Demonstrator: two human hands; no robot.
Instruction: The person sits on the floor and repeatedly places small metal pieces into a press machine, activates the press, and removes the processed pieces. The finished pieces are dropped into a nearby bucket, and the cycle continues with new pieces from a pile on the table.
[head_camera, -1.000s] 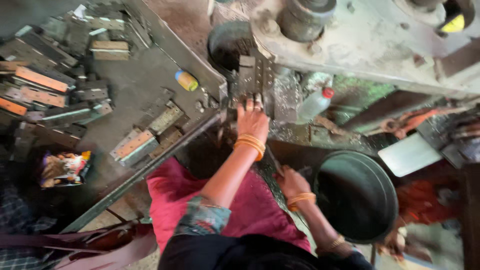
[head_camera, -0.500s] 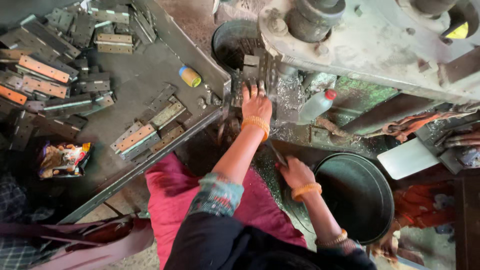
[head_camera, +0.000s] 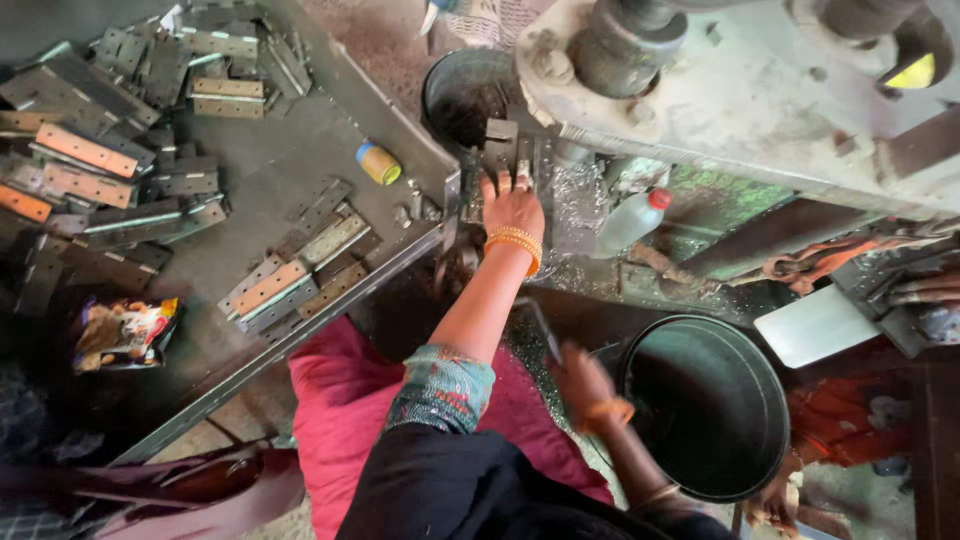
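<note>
A metal hinge plate (head_camera: 503, 150) is pressed flat under the left hand (head_camera: 513, 207) at the press; the blurred right hand (head_camera: 580, 378), near a black bucket (head_camera: 712, 405), cannot be read.

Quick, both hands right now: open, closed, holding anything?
Left hand: open, fingers spread flat on the metal piece at the press.
Right hand: blurred; seems closed on a thin metal rod.

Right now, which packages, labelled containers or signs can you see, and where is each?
Snack packet: crumpled, multicoloured, at the tray's left lower edge.
Small tube: yellow and blue with an orange band, lying on the grey tray.
Plastic bottle: clear, red cap, lying right of the left hand.
</note>
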